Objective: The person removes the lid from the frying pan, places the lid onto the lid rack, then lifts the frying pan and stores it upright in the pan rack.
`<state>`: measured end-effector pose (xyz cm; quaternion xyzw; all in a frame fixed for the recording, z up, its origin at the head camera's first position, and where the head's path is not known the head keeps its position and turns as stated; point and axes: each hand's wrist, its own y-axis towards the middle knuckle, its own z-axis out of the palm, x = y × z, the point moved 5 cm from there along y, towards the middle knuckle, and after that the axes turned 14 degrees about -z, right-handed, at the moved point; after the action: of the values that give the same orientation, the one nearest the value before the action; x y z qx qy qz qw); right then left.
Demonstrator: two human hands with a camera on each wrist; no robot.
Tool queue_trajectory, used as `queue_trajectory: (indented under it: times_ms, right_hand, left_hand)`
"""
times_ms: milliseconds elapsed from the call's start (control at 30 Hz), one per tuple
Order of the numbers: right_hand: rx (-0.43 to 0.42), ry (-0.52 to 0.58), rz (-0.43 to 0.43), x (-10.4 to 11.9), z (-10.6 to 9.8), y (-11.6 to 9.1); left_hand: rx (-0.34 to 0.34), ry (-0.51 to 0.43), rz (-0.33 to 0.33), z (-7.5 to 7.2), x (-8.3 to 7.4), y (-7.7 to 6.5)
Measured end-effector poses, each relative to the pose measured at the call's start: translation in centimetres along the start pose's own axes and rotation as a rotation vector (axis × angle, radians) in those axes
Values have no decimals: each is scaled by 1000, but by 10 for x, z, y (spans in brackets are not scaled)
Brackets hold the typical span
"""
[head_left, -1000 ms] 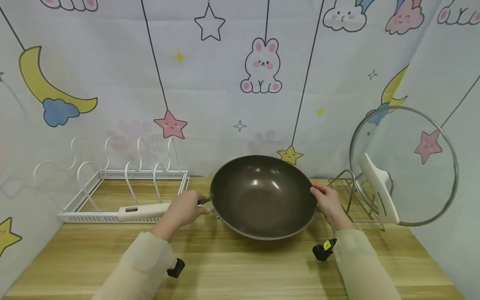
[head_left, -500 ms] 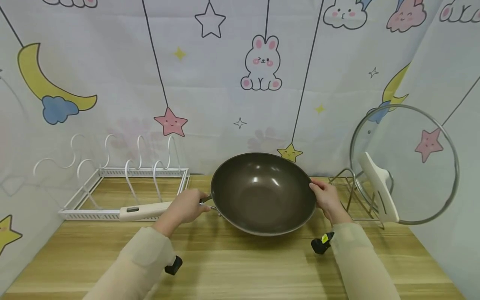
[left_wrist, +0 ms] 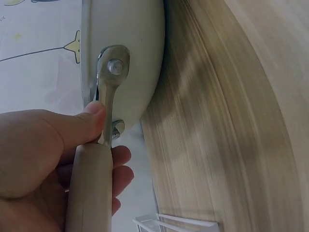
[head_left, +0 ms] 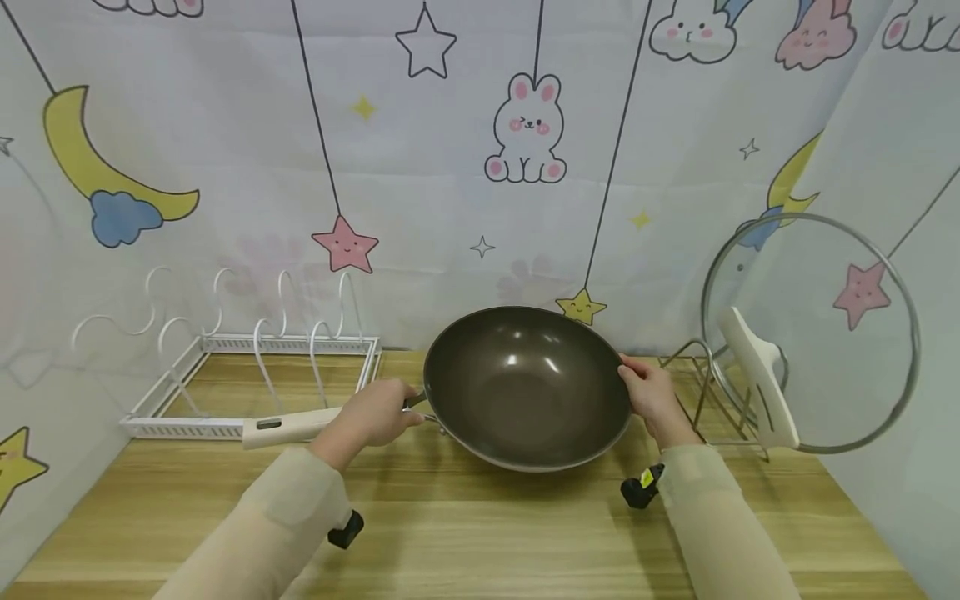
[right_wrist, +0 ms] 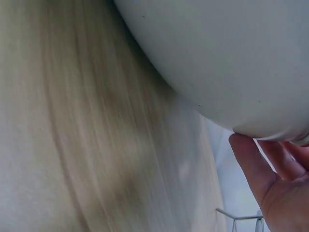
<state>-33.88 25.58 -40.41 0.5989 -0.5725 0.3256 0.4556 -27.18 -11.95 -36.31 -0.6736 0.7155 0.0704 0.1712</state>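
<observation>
A dark brown wok [head_left: 525,392] with a pale outside faces up and toward me, tilted, at the middle of the table. My left hand [head_left: 377,414] grips its cream handle [head_left: 288,427] close to the bowl; in the left wrist view the thumb [left_wrist: 94,116] lies on the metal bracket [left_wrist: 113,72] and fingers show on the other side. At the right rim, my right hand [head_left: 654,402] holds the wok between thumb and fingers. The right wrist view shows the pale outer wall [right_wrist: 231,63] close above the wood. I cannot tell whether the base touches the table.
A white rack [head_left: 180,428] with several curved dividers stands at the left, behind the handle. At the right, a wire stand [head_left: 701,392] bears an upright glass lid [head_left: 911,350] with a cream knob [head_left: 761,379]. A patterned cloth [head_left: 450,167] hangs behind the wooden table [head_left: 480,533].
</observation>
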Motion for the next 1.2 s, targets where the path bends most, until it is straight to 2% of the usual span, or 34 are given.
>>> queue_trajectory:
  times_ms: [233, 367, 533, 700, 1000, 1200]
  right_hand:
    - [-103, -199, -67, 7, -3, -11]
    - [-75, -259, -98, 11, -3, -19]
    - [28, -255, -86, 19, -3, -34]
    - [103, -200, -41, 23, -4, -48]
    - [145, -198, -48, 25, -3, -60]
    - [150, -211, -72, 22, 0, -57]
  left_hand:
    - [8, 0, -20, 0, 0, 1]
    - [9, 10, -19, 1, 1, 1]
    - [10, 13, -21, 1, 0, 0]
    - [15, 4, -28, -1, -2, -2]
    - [22, 8, -8, 0, -5, -6]
    - [75, 28, 1, -1, -8, -4]
